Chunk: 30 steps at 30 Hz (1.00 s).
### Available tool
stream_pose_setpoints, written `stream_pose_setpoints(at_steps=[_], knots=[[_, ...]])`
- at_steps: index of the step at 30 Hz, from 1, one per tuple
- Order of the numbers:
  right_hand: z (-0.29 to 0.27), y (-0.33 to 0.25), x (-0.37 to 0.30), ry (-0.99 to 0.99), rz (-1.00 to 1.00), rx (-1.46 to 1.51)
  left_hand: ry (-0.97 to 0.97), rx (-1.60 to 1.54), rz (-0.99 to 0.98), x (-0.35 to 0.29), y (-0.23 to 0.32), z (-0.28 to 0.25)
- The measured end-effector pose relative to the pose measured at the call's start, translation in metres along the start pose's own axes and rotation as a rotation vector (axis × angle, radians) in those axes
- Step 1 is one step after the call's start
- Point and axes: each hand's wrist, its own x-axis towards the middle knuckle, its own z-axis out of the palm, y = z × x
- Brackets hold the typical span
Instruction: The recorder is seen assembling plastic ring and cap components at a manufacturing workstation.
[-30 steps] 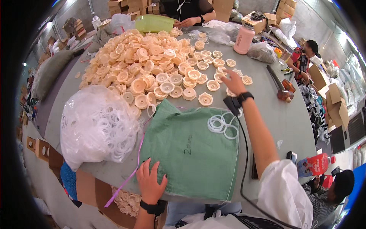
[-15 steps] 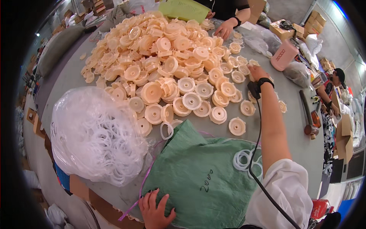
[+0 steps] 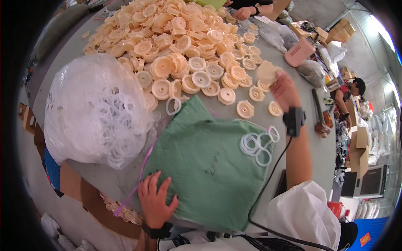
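My left hand [image 3: 158,200] lies with fingers spread on the lower left of a green woven sack [image 3: 209,167], which has handwriting on it. Between the fingers of my right hand [image 3: 285,90] is a round cream plastic cap [image 3: 266,72], blurred by motion, held above the table. Several clear rubber rings [image 3: 253,145] rest on the sack's right side, and another ring [image 3: 173,106] leans at its top left corner. A large clear plastic bag [image 3: 79,113] of such rings stands left of the sack. Beyond them spreads a big heap of cream plastic caps [image 3: 167,33].
A co-worker's hand [image 3: 244,13] is at the heap's far right. Toward the right stand a pink jug [image 3: 300,52] and a mallet [image 3: 321,125]. Below the left table edge, a cardboard box [image 3: 94,201] holds cream parts. A cable [image 3: 261,196] runs from my right wrist.
My right hand has drawn back toward me from the loose caps, lifting one cap. My left hand stays spread on the sack. The whole view has shifted, with things sitting higher.
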Motion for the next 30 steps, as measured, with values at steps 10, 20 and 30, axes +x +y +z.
stream_pose_setpoints(at_steps=[10, 20, 30], knots=[[0.121, 0.049, -0.235, -0.317, 0.505, -0.574, 0.154, -0.042, 0.052, -0.015, -0.006, 0.004], [0.069, 0.067, -0.208, 0.351, -0.322, -1.245, 0.263, -0.047, 0.09, -0.023, -0.011, 0.013], [0.072, 0.084, -0.238, 0.489, -0.201, -0.733, 0.298, -0.027, 0.106, -0.023, -0.014, 0.018]])
